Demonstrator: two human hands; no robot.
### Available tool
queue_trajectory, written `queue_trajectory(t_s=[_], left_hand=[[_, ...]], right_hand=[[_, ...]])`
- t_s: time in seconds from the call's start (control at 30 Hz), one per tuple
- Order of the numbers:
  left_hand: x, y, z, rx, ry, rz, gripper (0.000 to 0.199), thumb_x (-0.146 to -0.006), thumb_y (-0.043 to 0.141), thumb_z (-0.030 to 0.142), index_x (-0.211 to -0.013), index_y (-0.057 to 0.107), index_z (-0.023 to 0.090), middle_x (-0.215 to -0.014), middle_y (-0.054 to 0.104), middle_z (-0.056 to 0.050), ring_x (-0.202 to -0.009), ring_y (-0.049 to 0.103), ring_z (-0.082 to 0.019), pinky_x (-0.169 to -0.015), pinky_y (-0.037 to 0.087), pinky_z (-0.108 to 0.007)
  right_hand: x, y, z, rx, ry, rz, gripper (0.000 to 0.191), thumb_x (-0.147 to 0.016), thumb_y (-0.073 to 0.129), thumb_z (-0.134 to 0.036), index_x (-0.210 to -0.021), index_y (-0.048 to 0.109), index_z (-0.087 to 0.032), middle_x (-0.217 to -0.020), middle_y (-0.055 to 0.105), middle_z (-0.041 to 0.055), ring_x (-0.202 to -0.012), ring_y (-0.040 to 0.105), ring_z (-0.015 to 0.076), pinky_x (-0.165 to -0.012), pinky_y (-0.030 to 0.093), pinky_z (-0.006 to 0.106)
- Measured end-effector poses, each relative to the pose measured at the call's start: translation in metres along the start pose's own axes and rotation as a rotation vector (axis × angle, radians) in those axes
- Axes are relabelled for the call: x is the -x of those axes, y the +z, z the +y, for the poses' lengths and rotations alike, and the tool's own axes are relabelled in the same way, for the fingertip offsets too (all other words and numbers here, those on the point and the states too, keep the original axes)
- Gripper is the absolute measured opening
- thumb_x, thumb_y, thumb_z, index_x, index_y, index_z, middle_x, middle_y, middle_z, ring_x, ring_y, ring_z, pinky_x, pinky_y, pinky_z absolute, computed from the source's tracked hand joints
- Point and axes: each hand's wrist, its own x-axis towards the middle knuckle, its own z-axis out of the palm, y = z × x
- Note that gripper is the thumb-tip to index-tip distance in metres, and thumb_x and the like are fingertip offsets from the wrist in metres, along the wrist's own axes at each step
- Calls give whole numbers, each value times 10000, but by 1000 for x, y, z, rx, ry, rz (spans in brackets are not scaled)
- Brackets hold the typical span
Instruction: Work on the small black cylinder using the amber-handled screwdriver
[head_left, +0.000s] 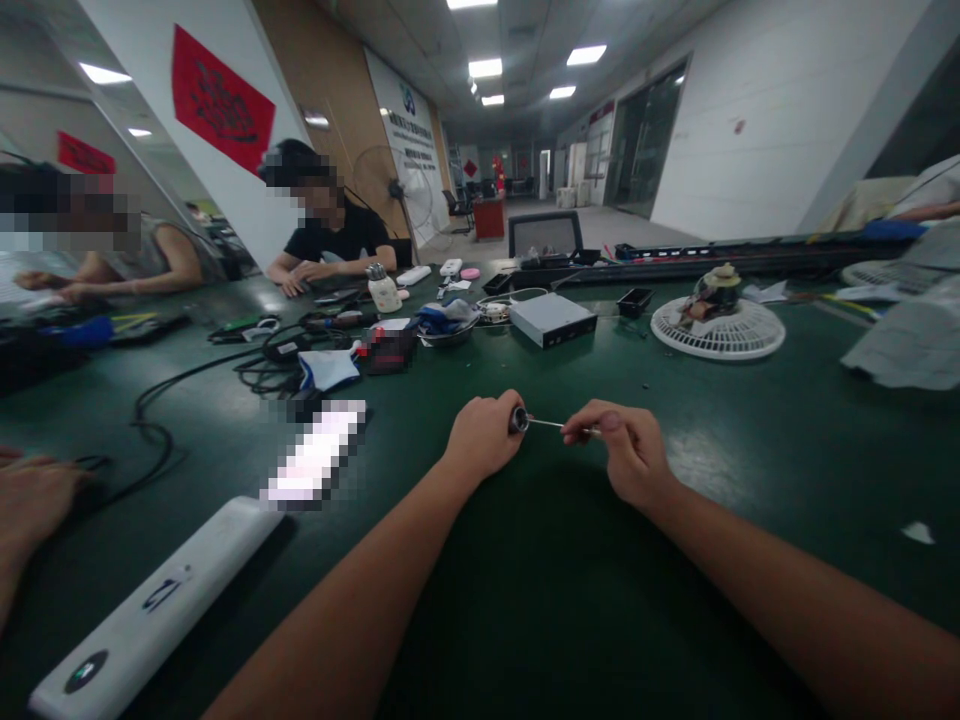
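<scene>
My left hand (484, 435) is closed around a small dark cylindrical part (519, 420), with its round, ringed end showing past the fingers. Pinched in my right hand (634, 450) is a thin metal rod-like tool (546, 423). Its slim shaft points left, and the tip meets or lies just beside the part's edge; I cannot tell which. The fingers hide the tool's rear end, so its exact kind is unclear. Both hands are just above the dark green table (585, 600).
A long white device (157, 610) and a lit phone (319, 455) lie at left, near another person's hand (37, 500). Beyond my hands are a grey disc drive (553, 320), a white fan grille with motor (718, 328), cables (150, 400) and a bottle (383, 290). Two people sit at left.
</scene>
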Motion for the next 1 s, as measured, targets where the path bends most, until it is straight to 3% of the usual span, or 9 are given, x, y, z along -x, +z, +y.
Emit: queue_trajectory(t_s=[0.2,0.37,0.57,0.8,1.0], left_hand=[[-1,-1,0,-31,127,3,191,-935,584,412,-895,635,232,-785,679,-28,-737,615,-211,-700,402,-326],[-1,1,-1,-37,158,42,329,-953,542,513,-822,614,220,-728,656,-27,-690,597,-202,-663,381,-322],[-1,0,-1,-38,181,31,332,-955,534,509,-819,617,217,-726,658,-27,-692,599,-199,-671,376,-320],[-1,3,-3,-75,181,23,182,-911,587,389,-844,624,224,-737,660,-29,-711,601,-209,-677,374,-324],[0,3,-3,-70,179,40,283,-947,541,472,-841,621,223,-737,661,-31,-703,602,-208,-674,380,-328]], right_hand=[[-2,2,-3,109,86,-61,351,-1034,488,-350,-871,748,-181,-779,708,49,-720,663,177,-668,477,309],[-3,2,-7,180,63,-78,374,-1037,471,-335,-803,719,-181,-747,690,41,-705,650,175,-669,467,311],[-2,2,-6,101,76,-113,378,-1043,459,-335,-817,721,-184,-746,686,33,-696,644,166,-661,470,302],[-4,4,-6,103,97,-69,342,-1039,475,-311,-874,747,-183,-800,705,34,-699,627,154,-654,459,287],[-5,3,-7,174,117,-58,375,-1039,469,-315,-802,727,-182,-740,690,26,-667,619,151,-648,447,290]])
